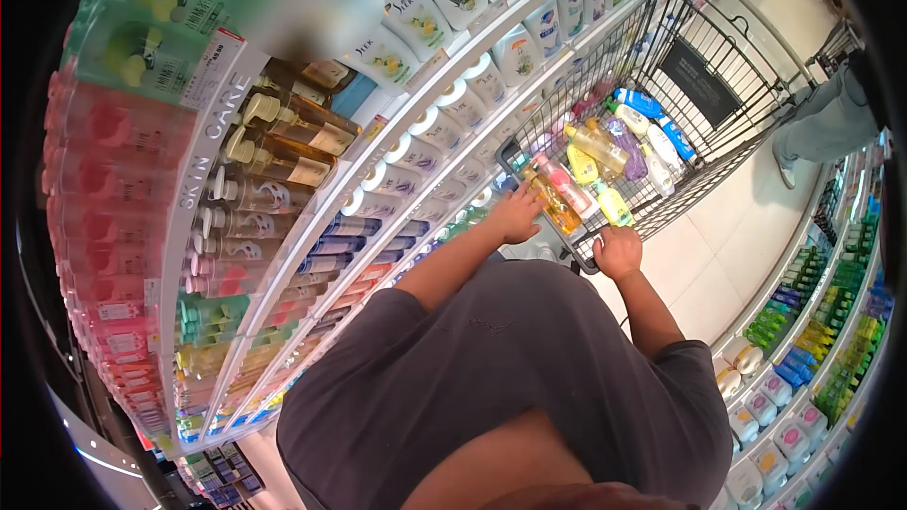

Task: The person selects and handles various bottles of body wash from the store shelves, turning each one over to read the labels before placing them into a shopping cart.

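Note:
A black wire shopping cart (718, 47) stands in front of me in a shop aisle, holding several bottles. My left hand (515, 217) reaches over the cart's near edge and closes on the end of an amber bottle (557, 211) lying next to a pink bottle (565, 184). My right hand (619, 253) is a fist wrapped on the cart handle (584, 263). Yellow bottles (612, 203), a clear golden bottle (597, 144), a purple pack (628, 146) and blue-and-white bottles (661, 137) lie further in the basket.
Shelves of skin-care bottles (283, 151) run close along my left, marked "SKIN CARE". Another shelf with green, blue and white bottles (822, 321) lines my right. Another person's legs (827, 123) stand beyond the cart on the pale tiled floor (727, 236).

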